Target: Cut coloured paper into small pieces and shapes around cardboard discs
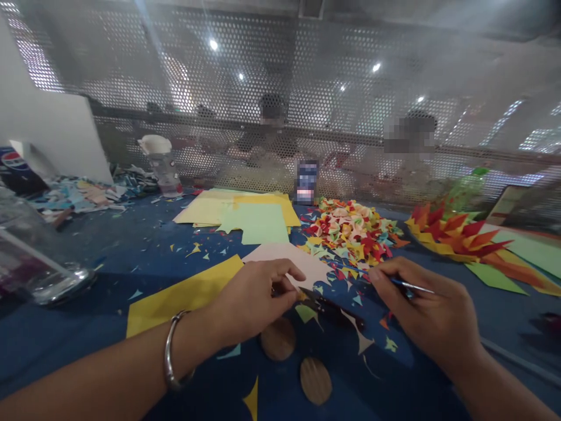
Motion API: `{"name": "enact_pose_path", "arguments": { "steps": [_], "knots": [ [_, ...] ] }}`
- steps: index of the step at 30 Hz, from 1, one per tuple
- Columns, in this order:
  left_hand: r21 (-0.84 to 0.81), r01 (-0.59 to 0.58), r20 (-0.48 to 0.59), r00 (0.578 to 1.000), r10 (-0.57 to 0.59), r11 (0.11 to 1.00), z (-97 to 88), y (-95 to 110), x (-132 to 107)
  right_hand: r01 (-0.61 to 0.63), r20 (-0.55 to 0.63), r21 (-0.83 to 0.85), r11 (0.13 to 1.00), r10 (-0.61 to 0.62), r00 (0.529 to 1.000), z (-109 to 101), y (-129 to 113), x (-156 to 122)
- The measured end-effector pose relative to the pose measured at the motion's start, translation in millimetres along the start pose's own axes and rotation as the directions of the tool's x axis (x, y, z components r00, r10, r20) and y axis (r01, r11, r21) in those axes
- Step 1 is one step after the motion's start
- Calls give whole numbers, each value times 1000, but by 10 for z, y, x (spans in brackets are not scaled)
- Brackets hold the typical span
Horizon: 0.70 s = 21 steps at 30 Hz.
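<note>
The left hand (256, 292), wearing a silver metal bangle (170, 351), hovers over the middle of the dark blue surface (210, 389). Its grip is narrow, thumb and fingers curled close; whether a scrap is pinched there I cannot tell. The right hand (433, 310), toward the surface's right edge, holds a slender blue-and-silver pen-like tool (414, 286), which points left. A pale pink paper sheet (302, 263) lies just beyond the left fingers, beside a heap of small multicoloured paper cuttings (350, 228) nearer the far edge. Dark-handled scissors (342, 311) lie between the hands. Two round brown wooden discs (316, 381) rest toward the near edge. A yellow paper sheet (184, 295) lies behind the left wrist.
</note>
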State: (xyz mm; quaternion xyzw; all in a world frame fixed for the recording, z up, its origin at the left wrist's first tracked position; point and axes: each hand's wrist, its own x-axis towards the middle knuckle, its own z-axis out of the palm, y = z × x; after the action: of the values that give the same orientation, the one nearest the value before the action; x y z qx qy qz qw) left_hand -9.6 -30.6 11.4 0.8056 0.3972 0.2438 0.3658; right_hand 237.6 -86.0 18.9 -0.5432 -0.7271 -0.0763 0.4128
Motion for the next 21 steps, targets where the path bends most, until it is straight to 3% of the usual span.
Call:
{"name": "enact_pose_path", "arguments": {
  "steps": [7, 13, 21],
  "knots": [
    [196, -14, 33, 999, 8, 981, -35, -35, 13, 9, 67, 5, 1000, -9, 998, 41, 96, 31],
    [423, -90, 58, 996, 72, 902, -18, -27, -22, -75, 128, -29, 997, 78, 989, 35, 195, 48],
    [466, -70, -7, 997, 83, 882, -151, -34, -2, -137, 342, -16, 991, 134, 930, 33, 170, 90]
  ]
}}
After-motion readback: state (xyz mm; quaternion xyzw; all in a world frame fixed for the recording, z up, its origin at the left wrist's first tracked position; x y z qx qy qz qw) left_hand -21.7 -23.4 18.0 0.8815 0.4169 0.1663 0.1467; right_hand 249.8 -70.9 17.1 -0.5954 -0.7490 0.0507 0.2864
